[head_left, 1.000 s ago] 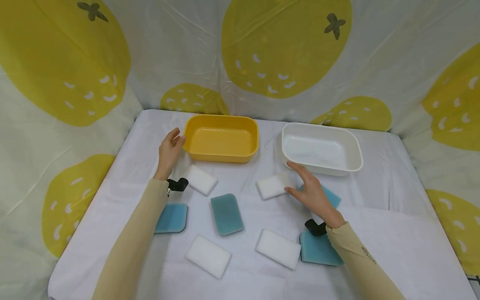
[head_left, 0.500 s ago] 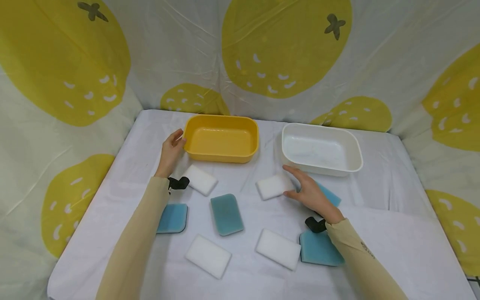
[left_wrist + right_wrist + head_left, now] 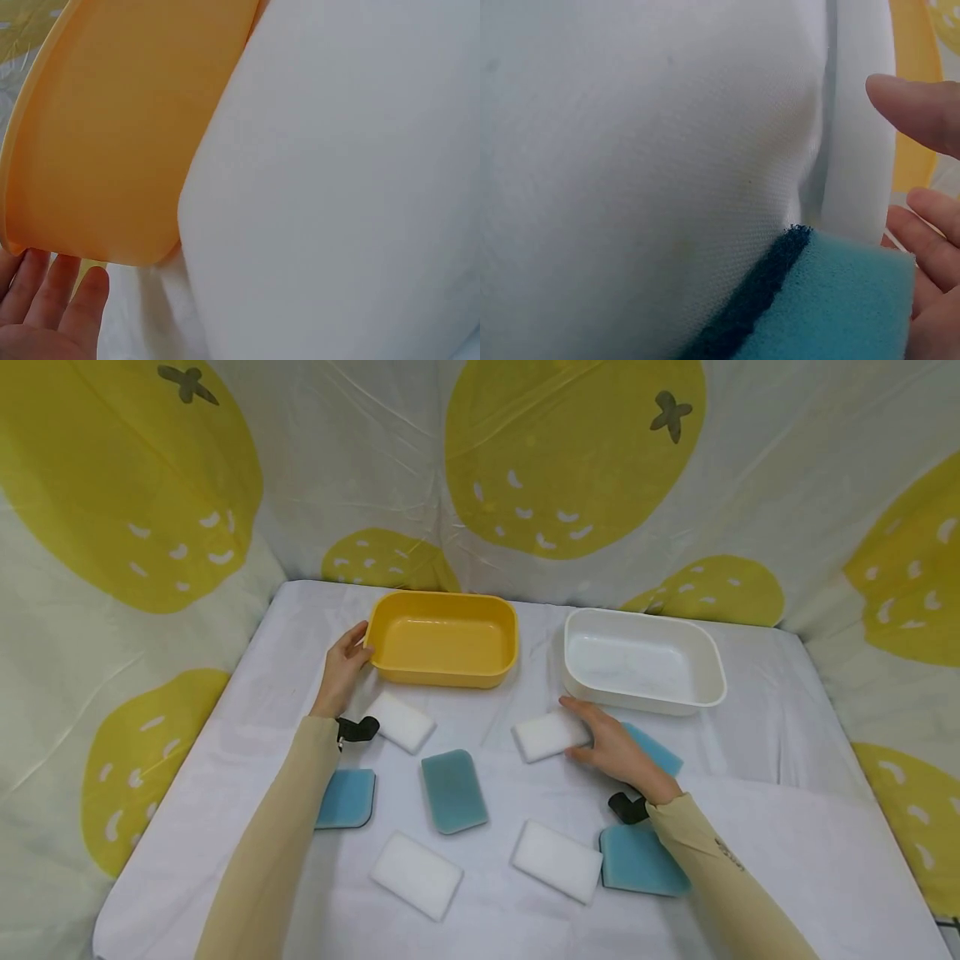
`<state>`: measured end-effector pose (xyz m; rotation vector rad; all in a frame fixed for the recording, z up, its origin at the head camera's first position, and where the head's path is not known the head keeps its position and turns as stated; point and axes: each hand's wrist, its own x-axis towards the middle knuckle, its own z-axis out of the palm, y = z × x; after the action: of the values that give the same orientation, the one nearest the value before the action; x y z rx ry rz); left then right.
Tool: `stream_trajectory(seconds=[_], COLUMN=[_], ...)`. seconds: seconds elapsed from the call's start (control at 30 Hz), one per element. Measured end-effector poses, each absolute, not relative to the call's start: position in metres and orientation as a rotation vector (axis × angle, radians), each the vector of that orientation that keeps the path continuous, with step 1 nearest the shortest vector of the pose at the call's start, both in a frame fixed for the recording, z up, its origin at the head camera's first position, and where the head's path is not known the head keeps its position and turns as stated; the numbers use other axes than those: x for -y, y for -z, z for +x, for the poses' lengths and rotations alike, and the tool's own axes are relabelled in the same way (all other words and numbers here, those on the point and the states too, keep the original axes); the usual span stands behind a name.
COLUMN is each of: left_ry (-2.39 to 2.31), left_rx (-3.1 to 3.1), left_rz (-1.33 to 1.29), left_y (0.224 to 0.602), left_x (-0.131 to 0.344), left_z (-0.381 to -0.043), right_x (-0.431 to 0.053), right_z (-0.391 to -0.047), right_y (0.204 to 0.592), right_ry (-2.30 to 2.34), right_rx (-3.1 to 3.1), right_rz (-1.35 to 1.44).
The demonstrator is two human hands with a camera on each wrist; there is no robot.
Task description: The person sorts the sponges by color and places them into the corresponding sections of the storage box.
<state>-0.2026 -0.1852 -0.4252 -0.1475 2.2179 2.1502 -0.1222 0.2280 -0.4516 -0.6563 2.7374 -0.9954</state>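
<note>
In the head view my left hand (image 3: 342, 670) is at the left end of the yellow tub (image 3: 438, 678), its fingers (image 3: 84, 304) loosely extended just under the rim in the left wrist view. My right hand (image 3: 611, 743) reaches over a white sponge (image 3: 542, 737), thumb on the near side and index finger on the far side, spread about its right end. Partly under that hand lies a blue sponge (image 3: 660, 750), whose dark scouring layer shows up close in the right wrist view. Another white sponge (image 3: 405, 722) lies beside my left wrist.
The white tub (image 3: 642, 700) stands right of the yellow one at the back. On the white cloth lie more white sponges, including one at front left (image 3: 417, 875) and another at front centre (image 3: 557, 862). Blue sponges lie at left (image 3: 347, 797), middle (image 3: 454, 792) and right (image 3: 641, 860).
My right hand has come down and slightly left, bringing thumb and index finger around the white sponge's end. My left hand has shifted slightly right against the yellow tub. Tubs and sponges have stayed put.
</note>
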Motion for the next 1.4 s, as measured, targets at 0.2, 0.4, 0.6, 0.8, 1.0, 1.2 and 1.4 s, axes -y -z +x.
stream_trajectory(seconds=[0.2,0.4,0.6,0.8,1.0,1.2,1.4], left_ry=[-2.202,-2.229,-2.263,-2.241,-2.240,-2.247,-2.224], left_rx=[-2.154,-2.118,-2.070,-2.093,-2.091,-2.092,-2.128], left_rz=[-0.135,-0.110,-0.120,-0.127,-0.112,-0.086,-0.063], left_y=[0.431,0.434,0.436,0.436,0.436,0.438,0.439], left_x=[0.188,0.189,0.188,0.187,0.187,0.188,0.188], left_z=[-0.204,-0.204,-0.205,-0.202,-0.201,-0.201,-0.202], right_x=[-0.227,-0.226,-0.224,-0.223,-0.221,-0.215,-0.207], right_z=[-0.124,-0.124,-0.124,-0.125,-0.127,-0.127,-0.131], right_y=[0.454,0.455,0.454,0.453,0.453,0.447,0.434], right_ry=[0.966,0.951,0.934,0.925,0.921,0.939,0.983], right_rx=[-2.743,-2.763,-2.774,-2.779,-2.803,-2.800,-2.827], right_rz=[-0.657,-0.685,-0.694,-0.688,-0.697,-0.690,-0.724])
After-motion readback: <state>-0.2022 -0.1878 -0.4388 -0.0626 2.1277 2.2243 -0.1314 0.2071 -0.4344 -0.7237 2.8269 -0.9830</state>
